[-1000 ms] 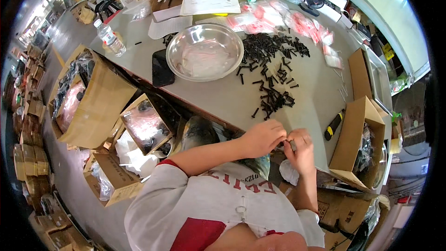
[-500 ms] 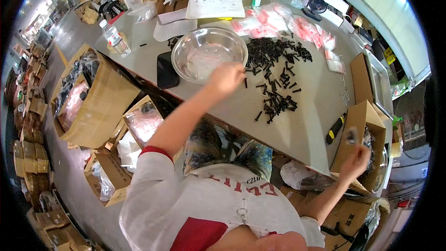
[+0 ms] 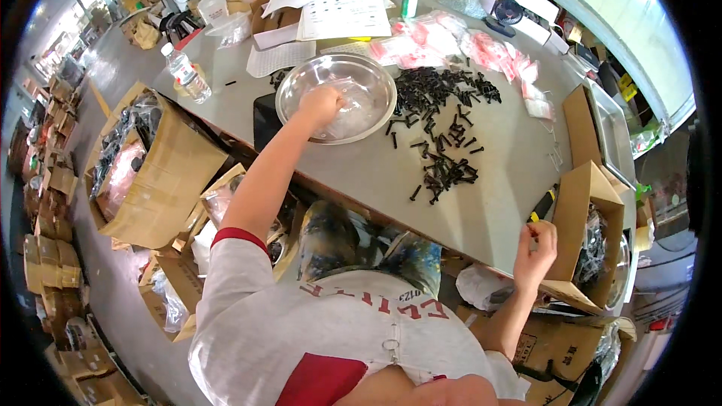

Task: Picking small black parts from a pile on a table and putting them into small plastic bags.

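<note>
Holding clear bags [image 3: 362,108], the metal bowl [image 3: 378,79] sits beside black screws [image 3: 430,88]

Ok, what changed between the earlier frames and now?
The left hand, beside the right hand a second ago, went left and forward into the steel bowl. The right hand swung right to the open carton, then partway back; a small blurred item above it vanished. Screws and bottle stayed.

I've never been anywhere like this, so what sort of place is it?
Probably a workshop or packing area: black screws and plastic bags lie on a worktable, with open cardboard boxes beside it.
</note>
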Motion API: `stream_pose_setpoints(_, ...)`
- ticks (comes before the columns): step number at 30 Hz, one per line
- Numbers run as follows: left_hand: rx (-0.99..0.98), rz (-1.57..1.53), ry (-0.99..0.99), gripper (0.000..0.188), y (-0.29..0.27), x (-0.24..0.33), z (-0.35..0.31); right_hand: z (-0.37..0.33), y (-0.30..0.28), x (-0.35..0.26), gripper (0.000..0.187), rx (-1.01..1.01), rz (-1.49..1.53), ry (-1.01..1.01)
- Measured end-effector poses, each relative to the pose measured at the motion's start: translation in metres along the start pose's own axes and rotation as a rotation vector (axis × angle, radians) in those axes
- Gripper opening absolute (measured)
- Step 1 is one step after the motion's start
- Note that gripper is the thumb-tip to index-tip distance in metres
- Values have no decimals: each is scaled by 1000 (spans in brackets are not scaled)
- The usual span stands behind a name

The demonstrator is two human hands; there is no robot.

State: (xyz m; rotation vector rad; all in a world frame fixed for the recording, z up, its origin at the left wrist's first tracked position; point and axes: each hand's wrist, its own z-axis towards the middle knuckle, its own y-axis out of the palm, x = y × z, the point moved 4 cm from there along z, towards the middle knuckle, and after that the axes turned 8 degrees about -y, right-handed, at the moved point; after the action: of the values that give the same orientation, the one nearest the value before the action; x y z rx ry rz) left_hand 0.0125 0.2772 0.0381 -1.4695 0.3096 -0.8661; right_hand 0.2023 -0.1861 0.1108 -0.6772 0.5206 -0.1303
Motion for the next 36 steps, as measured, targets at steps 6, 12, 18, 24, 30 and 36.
stream_pose_setpoints(6,223,-301,-59,24,-40,21,-37,-7,53,-30,12,-199,135,-58)
stream_pose_setpoints(12,261,-335,-155,33,-46,20,-49,-6,92,-65,16,-378,276,-183)
stream_pose_setpoints(18,295,-507,-204,34,-48,3,-48,-8,98,-69,16,-417,283,-180)
stream_pose_setpoints(24,290,-821,-256,31,-39,-7,-42,-8,109,-69,16,-461,297,-192)
stream_pose_setpoints(30,-120,-961,-173,19,-15,85,-114,-7,111,-94,17,-363,466,-160)
stream_pose_setpoints(36,-445,-1535,-61,9,47,154,-187,-21,128,-79,13,-338,557,-84)
